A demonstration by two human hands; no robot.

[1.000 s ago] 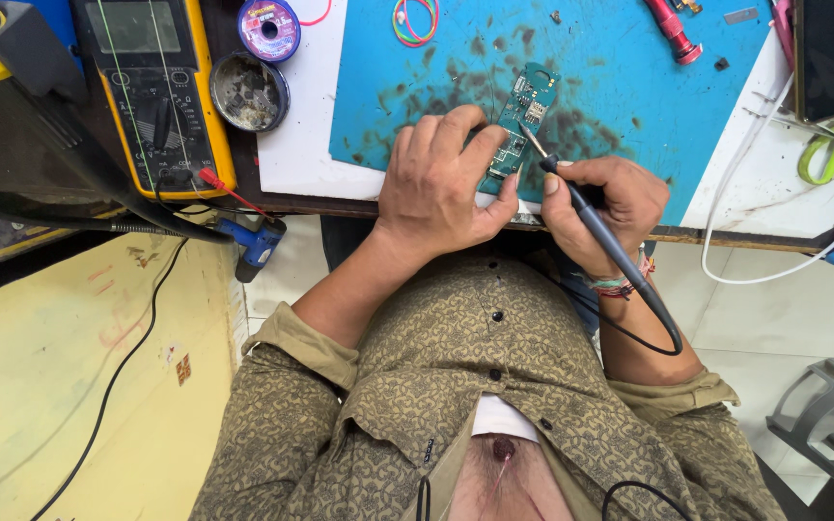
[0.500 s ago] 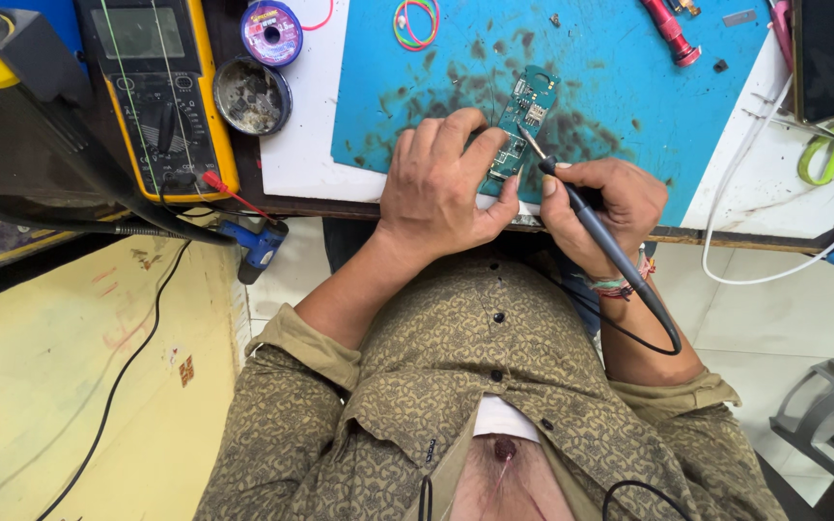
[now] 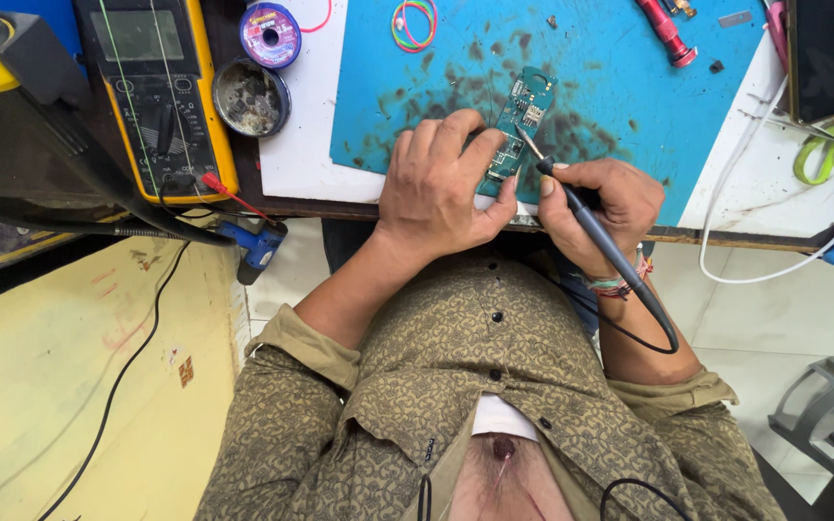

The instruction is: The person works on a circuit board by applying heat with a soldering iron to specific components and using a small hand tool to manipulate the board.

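**Circuit board under the iron, soldering in hand**

Circuit board [image 3: 518, 125], green and narrow, lies on the stained blue mat [image 3: 620, 87] near the bench's front edge. Left hand [image 3: 441, 188] lies palm down with fingers curled over the board's lower end, pinning it. Right hand [image 3: 596, 207] is closed around a soldering iron [image 3: 581, 207] held like a pen, its tip touching the board's middle. Finished joints are too small to tell; by my judgement the work is mid-way.

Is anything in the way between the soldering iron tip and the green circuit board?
Nothing visible. The soldering iron in the right hand has its tip on the circuit board; the left hand pins the board's near end, beside the tip.
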